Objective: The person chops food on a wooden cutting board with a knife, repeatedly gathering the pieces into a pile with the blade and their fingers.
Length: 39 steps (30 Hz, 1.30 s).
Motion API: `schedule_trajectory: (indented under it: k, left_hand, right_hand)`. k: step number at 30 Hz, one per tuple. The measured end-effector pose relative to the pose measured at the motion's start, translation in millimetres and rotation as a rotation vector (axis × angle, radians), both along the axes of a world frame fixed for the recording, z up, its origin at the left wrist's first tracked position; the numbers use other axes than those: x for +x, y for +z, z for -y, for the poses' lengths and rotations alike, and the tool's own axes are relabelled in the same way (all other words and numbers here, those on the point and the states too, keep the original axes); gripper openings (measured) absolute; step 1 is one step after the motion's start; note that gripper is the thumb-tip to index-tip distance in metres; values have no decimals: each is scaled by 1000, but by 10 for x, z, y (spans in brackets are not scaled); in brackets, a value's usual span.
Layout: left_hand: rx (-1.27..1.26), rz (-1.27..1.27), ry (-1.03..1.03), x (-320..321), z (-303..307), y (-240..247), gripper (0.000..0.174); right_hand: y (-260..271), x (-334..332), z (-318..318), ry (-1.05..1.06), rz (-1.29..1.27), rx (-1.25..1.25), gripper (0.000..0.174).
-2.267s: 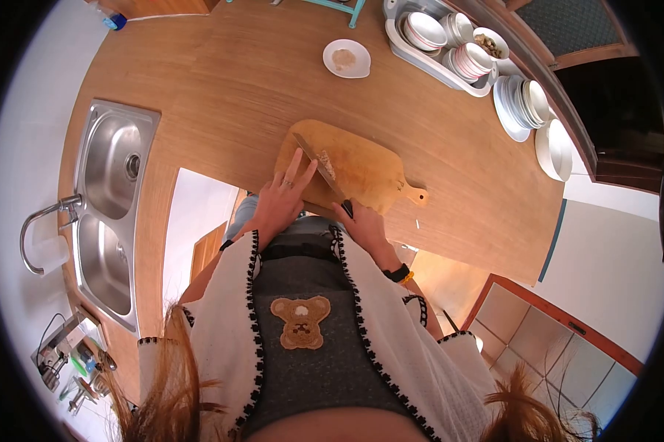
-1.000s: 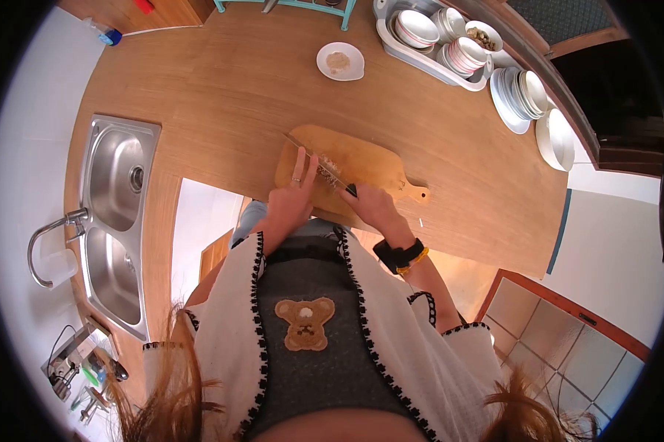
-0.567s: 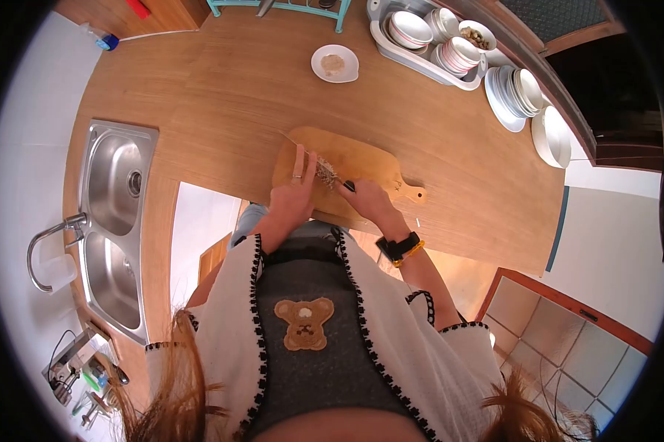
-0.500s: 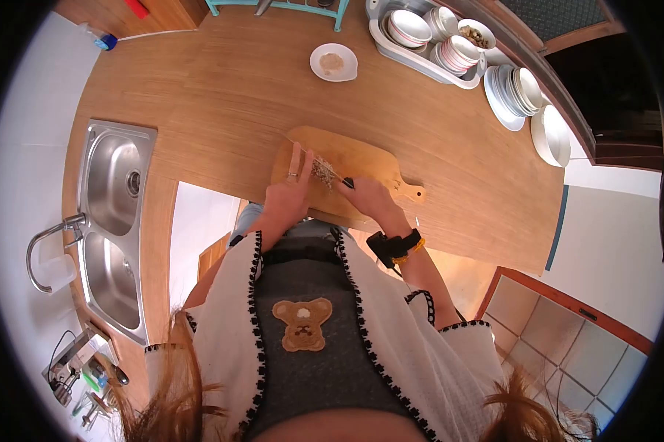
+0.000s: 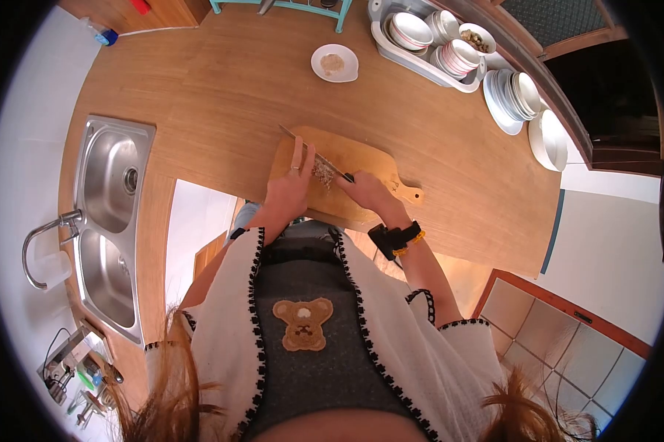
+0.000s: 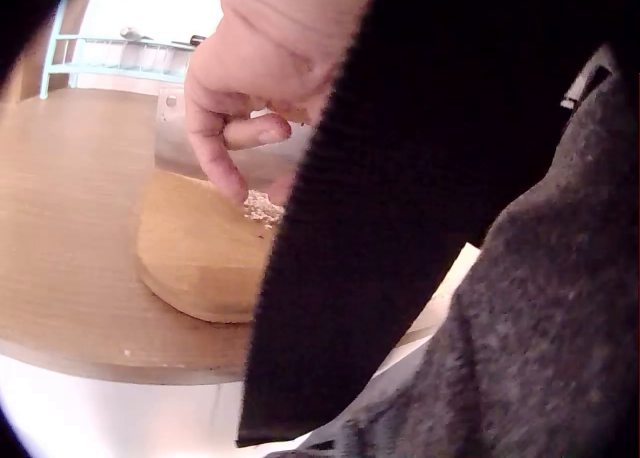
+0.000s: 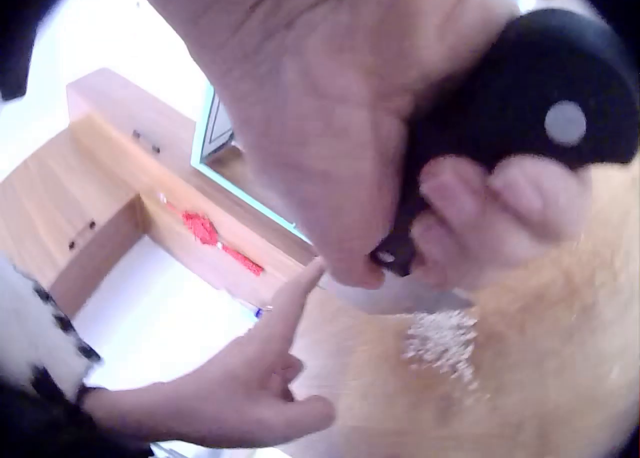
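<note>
My right hand grips the black handle of a cleaver, whose broad blade has a hole near its far corner. The blade lies slantwise over the left part of a wooden cutting board, its far end reaching past the board's edge. My left hand stretches two fingers to the blade, with the other fingers folded in. Beside the cleaver, on the near side, sits a small heap of finely chopped pale bits.
A white dish with pale brown powder stands farther back. A dish rack with stacked bowls and several plates line the back right. On the left is a double steel sink; a turquoise rack stands at the far edge.
The cleaver has swung to a flatter slant, its far end moving left past the board's edge. The chopped bits now lie more on its near side. Both hands keep their places on the cleaver.
</note>
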<state>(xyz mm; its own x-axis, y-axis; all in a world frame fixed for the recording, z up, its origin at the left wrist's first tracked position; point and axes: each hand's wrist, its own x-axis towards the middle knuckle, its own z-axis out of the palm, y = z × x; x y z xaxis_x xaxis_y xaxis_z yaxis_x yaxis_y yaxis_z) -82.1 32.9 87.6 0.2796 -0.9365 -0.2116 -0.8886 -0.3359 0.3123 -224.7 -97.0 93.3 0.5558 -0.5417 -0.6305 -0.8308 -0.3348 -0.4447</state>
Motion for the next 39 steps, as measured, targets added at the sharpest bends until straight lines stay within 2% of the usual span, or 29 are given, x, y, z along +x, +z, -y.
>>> schedule_trajectory:
  k: [3, 9, 12, 14, 16, 18, 20, 22, 24, 26, 30, 33, 37, 39]
  left_hand:
    - [18, -9, -44, 50, -42, 13, 95]
    - [63, -36, -7, 41, -174, -5, 94]
    - [33, 26, -110, 60, -189, -44, 93]
    - [139, -43, 0, 1, -168, 15, 93]
    - [86, -27, -32, 57, -153, 14, 93]
    - [26, -13, -59, 55, -159, 1, 93]
    - [-45, -63, -48, 2, -92, -4, 93]
    - [2, -56, -30, 4, -53, 36, 93]
    - [61, -53, -9, 11, -70, 33, 92]
    - [11, -29, -74, 34, -59, 16, 93]
    - [58, -46, -8, 22, -67, 27, 93]
    - [-41, -72, -55, 40, -54, -25, 97]
    - [-42, -31, -4, 27, -26, -62, 98]
    - [-2, -10, 1, 19, -54, -56, 99]
  right_hand:
    - [-263, -90, -197, -65, 87, -84, 59]
    - [-109, 1, -460, -68, 39, -165, 57]
    - [-201, -18, -525, -93, 63, -193, 56]
    - [-154, -19, -490, -112, 67, -205, 55]
    - [-115, -11, -401, -47, 59, -207, 55]
    - [-289, -85, -342, -64, 82, -175, 56]
    - [-189, -57, -269, -75, 108, -159, 57]
    - [-76, -33, -240, -52, 53, -155, 57]
    - [-200, -49, -166, -35, 39, -142, 57]
    - [-208, -58, -152, -21, 25, -137, 57]
    - [-81, 14, -49, 33, -28, -159, 58]
    - [-122, -30, -17, 45, -28, -148, 57]
    - [168, 95, 117, 128, -64, -154, 56]
    - [-170, -19, 110, 99, 2, -121, 55]
